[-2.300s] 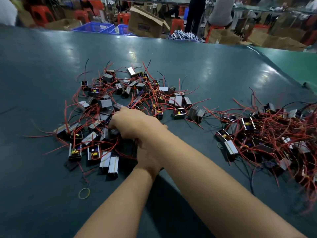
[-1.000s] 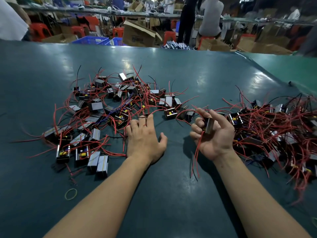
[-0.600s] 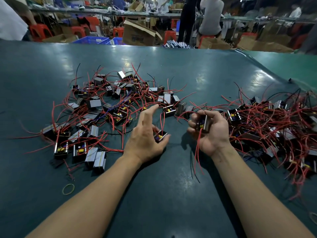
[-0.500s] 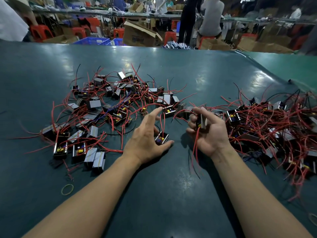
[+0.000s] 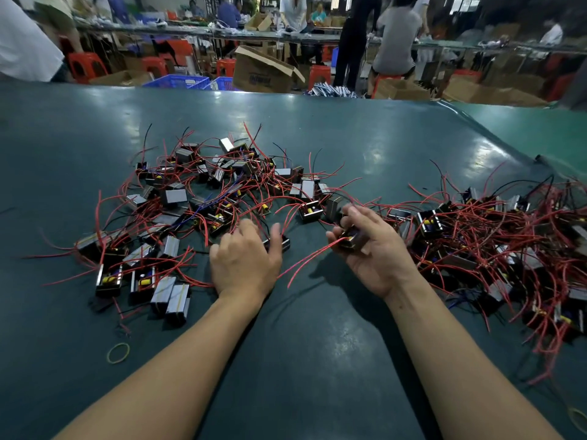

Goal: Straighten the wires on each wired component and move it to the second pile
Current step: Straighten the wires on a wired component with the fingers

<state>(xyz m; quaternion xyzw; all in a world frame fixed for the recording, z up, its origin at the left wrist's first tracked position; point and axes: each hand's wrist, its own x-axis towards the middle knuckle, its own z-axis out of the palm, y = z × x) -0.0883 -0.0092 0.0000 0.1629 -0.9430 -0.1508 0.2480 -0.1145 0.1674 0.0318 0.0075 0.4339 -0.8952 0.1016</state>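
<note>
The person's right hand (image 5: 373,249) curls its fingers round a small black wired component (image 5: 353,241), holding it just above the green table (image 5: 317,360) between the two heaps, with its red wires (image 5: 305,260) trailing down and toward the left hand. The left hand (image 5: 244,262) lies palm down on the table at the near edge of the left pile (image 5: 197,198), fingers loosely bent, its thumb against a second component (image 5: 279,243); motion blur keeps me from telling whether it truly pinches that piece. To do this step well, I would say the right hand should keep the body pinned firmly while the wires are drawn out straight from the base to the tips, gently, so no lead bends sharply at its root, and only then set the piece onto the right pile (image 5: 495,236) with its wires clear of the tangle already there. The risk, I judge, is loose leads snagging neighbours and dragging them along. As for containers, none sits on the table; beyond it stand an open cardboard box (image 5: 263,71) and blue plastic crates (image 5: 178,81), whose contents I cannot make out. A yellow rubber band (image 5: 118,353) lies near the left forearm.
</note>
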